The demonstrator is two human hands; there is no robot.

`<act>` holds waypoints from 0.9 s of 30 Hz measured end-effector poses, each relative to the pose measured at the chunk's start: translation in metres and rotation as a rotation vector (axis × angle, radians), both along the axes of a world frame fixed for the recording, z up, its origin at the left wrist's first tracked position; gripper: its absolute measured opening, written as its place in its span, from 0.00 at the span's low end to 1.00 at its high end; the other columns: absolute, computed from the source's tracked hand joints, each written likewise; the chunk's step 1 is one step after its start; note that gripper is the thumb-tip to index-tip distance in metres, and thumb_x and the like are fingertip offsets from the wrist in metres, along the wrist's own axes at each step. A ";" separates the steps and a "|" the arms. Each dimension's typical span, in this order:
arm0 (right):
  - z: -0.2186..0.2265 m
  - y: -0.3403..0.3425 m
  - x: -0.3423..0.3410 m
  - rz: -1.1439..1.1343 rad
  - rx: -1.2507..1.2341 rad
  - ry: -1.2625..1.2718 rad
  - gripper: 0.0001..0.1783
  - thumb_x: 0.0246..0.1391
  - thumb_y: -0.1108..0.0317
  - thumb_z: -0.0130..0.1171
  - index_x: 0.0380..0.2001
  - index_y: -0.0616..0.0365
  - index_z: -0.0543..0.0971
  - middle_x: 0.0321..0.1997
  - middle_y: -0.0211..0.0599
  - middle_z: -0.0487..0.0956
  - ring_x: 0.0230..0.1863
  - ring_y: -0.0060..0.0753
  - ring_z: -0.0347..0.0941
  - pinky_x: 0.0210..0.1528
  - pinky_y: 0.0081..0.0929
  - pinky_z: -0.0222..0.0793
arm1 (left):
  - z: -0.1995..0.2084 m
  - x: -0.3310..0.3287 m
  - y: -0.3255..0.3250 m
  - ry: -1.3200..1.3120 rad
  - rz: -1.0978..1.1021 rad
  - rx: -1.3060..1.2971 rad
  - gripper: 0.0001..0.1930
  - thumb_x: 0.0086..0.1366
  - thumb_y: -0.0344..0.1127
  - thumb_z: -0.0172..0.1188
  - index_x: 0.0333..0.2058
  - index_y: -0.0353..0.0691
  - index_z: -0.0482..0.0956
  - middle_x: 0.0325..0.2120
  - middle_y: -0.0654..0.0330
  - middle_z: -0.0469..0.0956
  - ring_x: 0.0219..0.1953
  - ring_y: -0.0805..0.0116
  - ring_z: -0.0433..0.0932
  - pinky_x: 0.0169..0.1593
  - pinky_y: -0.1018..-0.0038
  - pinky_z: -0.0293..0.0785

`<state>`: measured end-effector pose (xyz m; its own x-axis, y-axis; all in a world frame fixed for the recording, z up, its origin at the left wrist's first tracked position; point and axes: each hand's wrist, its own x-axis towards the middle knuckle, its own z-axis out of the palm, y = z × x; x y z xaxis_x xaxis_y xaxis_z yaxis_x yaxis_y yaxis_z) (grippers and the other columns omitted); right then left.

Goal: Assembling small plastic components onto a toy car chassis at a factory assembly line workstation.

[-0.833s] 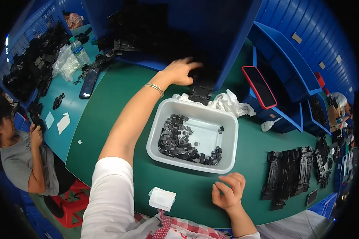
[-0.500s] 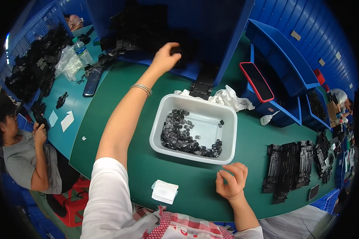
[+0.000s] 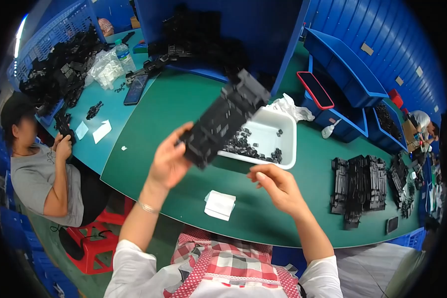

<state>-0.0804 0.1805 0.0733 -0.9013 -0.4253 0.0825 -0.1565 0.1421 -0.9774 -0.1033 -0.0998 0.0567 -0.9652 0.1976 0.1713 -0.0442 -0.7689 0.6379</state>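
Note:
My left hand (image 3: 170, 160) grips the near end of a long black plastic part (image 3: 224, 117) and holds it up, tilted, above the table. My right hand (image 3: 276, 185) hovers just below and to the right of that part, fingers curled; whether it pinches something small is unclear. Behind the raised part stands a white rectangular tub (image 3: 283, 130) with several small black pieces inside. A folded white paper pad (image 3: 219, 204) lies on the green table (image 3: 154, 124) near my chest.
A stack of black plastic parts (image 3: 360, 184) lies at the right. Blue bins (image 3: 342, 79) and a red-edged tray (image 3: 314, 90) stand behind. A crumpled white bag (image 3: 289, 107) sits by the tub. At the left a seated person (image 3: 39, 169) handles black parts; more parts are heaped at the back.
My left hand has come back from the far pile with a long black part and raised it in front of me. My right hand has lifted off the table toward it.

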 end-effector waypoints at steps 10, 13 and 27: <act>-0.006 -0.034 0.024 0.009 -0.499 -0.366 0.28 0.56 0.71 0.59 0.56 0.68 0.61 0.48 0.48 0.74 0.48 0.37 0.74 0.45 0.34 0.75 | -0.043 0.098 0.019 -0.151 -0.091 0.166 0.28 0.63 0.30 0.55 0.60 0.34 0.58 0.54 0.49 0.68 0.55 0.55 0.72 0.55 0.56 0.73; -0.014 -0.038 0.028 -0.059 -0.572 -0.440 0.21 0.55 0.75 0.58 0.51 0.63 0.64 0.45 0.44 0.76 0.43 0.33 0.76 0.43 0.33 0.76 | -0.054 0.103 0.016 -0.174 -0.119 0.196 0.27 0.64 0.29 0.54 0.60 0.34 0.58 0.54 0.49 0.69 0.55 0.55 0.72 0.55 0.56 0.73; -0.017 0.003 0.024 -0.026 -0.293 -0.563 0.32 0.59 0.45 0.44 0.48 0.67 0.74 0.43 0.48 0.80 0.40 0.37 0.78 0.47 0.31 0.71 | -0.033 0.071 -0.021 -0.148 -0.362 -0.187 0.33 0.57 0.36 0.53 0.58 0.20 0.62 0.42 0.44 0.78 0.40 0.64 0.81 0.47 0.73 0.77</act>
